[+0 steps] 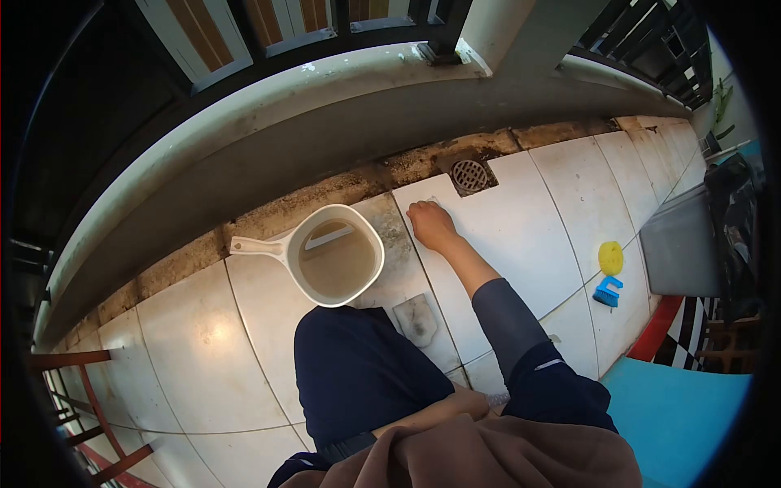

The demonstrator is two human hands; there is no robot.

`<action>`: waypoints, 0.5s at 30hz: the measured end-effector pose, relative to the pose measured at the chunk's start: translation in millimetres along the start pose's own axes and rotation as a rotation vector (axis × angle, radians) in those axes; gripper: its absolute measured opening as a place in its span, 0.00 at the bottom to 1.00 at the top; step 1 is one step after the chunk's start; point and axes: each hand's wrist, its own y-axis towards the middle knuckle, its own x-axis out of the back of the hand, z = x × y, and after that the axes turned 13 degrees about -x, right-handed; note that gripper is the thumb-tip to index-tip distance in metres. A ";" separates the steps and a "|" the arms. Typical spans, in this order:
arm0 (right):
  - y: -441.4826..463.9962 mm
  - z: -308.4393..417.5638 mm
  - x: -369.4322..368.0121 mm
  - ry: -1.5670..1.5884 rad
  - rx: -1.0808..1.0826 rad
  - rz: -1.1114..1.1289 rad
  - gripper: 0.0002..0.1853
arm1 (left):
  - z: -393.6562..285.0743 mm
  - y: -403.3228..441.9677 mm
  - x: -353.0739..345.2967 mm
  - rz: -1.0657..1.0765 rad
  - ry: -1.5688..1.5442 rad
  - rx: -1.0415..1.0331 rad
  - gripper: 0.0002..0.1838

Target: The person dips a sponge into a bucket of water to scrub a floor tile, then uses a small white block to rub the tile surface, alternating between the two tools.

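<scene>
My right hand (430, 224) is closed and pressed to the white floor tile (521, 220), a little below a round drain grate (469, 175). Something small and pale shows at its fingertips, too indistinct to name. To its left stands a white water dipper (378, 252) holding cloudy water, its handle pointing left. A pale strip shows in the water, perhaps a reflection. My left hand (470, 403) rests in my lap near my right elbow; its fingers are hidden.
A yellow scouring pad (611, 258) and a blue brush (608, 292) lie on the tiles at right. Beyond them stands a grey bin (683, 244). A low wall (325, 138) with a dark railing runs behind the drain. A stained stone-like patch (416, 320) lies near my knee.
</scene>
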 end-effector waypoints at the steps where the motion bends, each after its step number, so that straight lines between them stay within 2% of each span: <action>1: 11.8 0.2 -1.1 -0.014 -0.009 0.006 0.09 | 3.5 1.0 -2.0 -0.004 -0.016 -0.006 0.21; 7: 52.3 2.8 -0.5 -0.033 -0.095 -0.006 0.10 | 11.9 -2.1 -0.1 -0.071 -0.062 -0.009 0.21; 11: 39.3 4.5 3.5 -0.058 -0.149 0.049 0.10 | 8.4 -8.3 1.0 -0.159 -0.058 -0.004 0.21; 15: -10.6 -9.8 -1.9 -0.017 -0.028 -0.010 0.08 | 1.8 -17.3 2.4 -0.328 -0.062 -0.003 0.22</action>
